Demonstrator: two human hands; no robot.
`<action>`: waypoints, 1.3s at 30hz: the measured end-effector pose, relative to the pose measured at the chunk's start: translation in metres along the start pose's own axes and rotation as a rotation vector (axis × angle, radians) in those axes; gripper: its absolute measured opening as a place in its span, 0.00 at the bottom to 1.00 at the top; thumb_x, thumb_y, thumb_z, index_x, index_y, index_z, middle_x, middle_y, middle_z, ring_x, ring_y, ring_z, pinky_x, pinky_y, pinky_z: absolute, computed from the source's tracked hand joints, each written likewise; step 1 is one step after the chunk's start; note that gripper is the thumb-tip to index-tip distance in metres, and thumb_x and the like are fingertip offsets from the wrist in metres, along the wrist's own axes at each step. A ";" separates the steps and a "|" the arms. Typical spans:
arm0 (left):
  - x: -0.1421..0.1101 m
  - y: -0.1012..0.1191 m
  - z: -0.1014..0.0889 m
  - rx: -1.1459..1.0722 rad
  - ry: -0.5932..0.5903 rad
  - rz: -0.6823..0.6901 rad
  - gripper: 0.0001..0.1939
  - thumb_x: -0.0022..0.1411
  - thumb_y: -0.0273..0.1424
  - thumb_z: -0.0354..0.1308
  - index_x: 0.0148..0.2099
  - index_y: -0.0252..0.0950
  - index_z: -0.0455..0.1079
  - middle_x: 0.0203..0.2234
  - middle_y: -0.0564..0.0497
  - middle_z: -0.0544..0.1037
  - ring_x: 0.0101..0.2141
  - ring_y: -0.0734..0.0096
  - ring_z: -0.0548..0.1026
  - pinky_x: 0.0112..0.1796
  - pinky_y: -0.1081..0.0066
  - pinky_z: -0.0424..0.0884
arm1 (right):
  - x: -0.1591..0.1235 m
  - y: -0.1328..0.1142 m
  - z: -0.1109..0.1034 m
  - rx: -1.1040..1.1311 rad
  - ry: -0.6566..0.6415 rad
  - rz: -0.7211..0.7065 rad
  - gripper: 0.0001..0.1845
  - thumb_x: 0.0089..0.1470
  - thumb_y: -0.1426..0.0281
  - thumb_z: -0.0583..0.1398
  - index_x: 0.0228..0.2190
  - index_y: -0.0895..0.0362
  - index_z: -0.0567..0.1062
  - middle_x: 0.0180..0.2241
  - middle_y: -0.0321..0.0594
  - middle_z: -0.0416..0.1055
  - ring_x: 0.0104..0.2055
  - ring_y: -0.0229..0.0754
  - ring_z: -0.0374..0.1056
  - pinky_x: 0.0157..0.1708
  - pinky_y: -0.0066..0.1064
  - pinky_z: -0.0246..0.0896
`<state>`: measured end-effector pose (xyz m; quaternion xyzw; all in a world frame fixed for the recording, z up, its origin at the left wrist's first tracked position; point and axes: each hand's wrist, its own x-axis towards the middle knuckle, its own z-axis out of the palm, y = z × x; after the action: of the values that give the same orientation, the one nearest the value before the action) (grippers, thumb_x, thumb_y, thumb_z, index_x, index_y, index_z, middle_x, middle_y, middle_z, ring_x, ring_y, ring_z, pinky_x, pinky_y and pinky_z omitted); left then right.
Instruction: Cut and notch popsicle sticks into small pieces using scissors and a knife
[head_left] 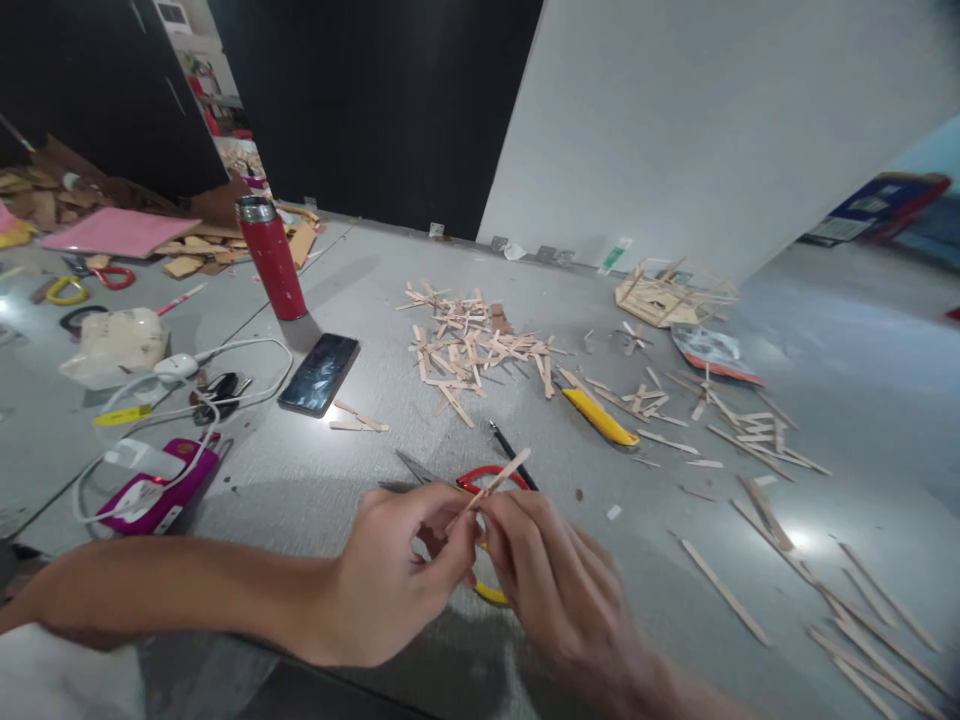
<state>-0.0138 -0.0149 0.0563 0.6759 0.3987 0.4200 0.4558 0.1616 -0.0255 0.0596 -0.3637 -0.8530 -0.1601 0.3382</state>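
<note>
My left hand pinches a short wooden craft stick between thumb and index finger, and the stick slants up to the right. Against it from the other side presses my right hand, its fingers bent and closed at the stick; whether it grips a second piece is hidden. Below both hands lie scissors with red and yellow handles, partly covered. A black pen rests just beyond the fingers. Farther off is a loose heap of cut craft sticks.
A yellow utility knife lies right of the heap. At left are a phone, a red bottle and a purple power strip with white cables. Long sticks spread at right; a stick-built frame stands behind.
</note>
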 end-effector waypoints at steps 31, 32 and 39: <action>0.021 0.000 -0.026 0.450 0.131 0.683 0.18 0.72 0.23 0.60 0.62 0.28 0.70 0.52 0.38 0.82 0.45 0.67 0.85 0.48 0.74 0.81 | 0.019 0.018 -0.034 1.043 -0.065 0.795 0.07 0.65 0.70 0.63 0.37 0.56 0.83 0.18 0.32 0.74 0.14 0.34 0.70 0.15 0.20 0.70; 0.021 0.005 -0.025 0.347 0.115 0.599 0.17 0.71 0.24 0.60 0.60 0.29 0.72 0.48 0.41 0.84 0.40 0.71 0.86 0.43 0.78 0.82 | 0.019 0.016 -0.034 1.019 -0.061 0.798 0.06 0.65 0.71 0.63 0.37 0.56 0.83 0.19 0.32 0.75 0.14 0.33 0.70 0.15 0.19 0.70; 0.021 0.021 -0.025 0.108 0.025 0.197 0.05 0.65 0.21 0.65 0.42 0.32 0.80 0.25 0.55 0.85 0.21 0.80 0.80 0.25 0.86 0.76 | 0.020 0.010 -0.034 1.077 -0.060 0.893 0.10 0.65 0.64 0.64 0.36 0.56 0.83 0.25 0.38 0.79 0.14 0.33 0.68 0.13 0.22 0.70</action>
<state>-0.0270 0.0060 0.0860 0.7302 0.3580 0.4491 0.3701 0.1747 -0.0264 0.0982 -0.4655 -0.5916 0.4493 0.4810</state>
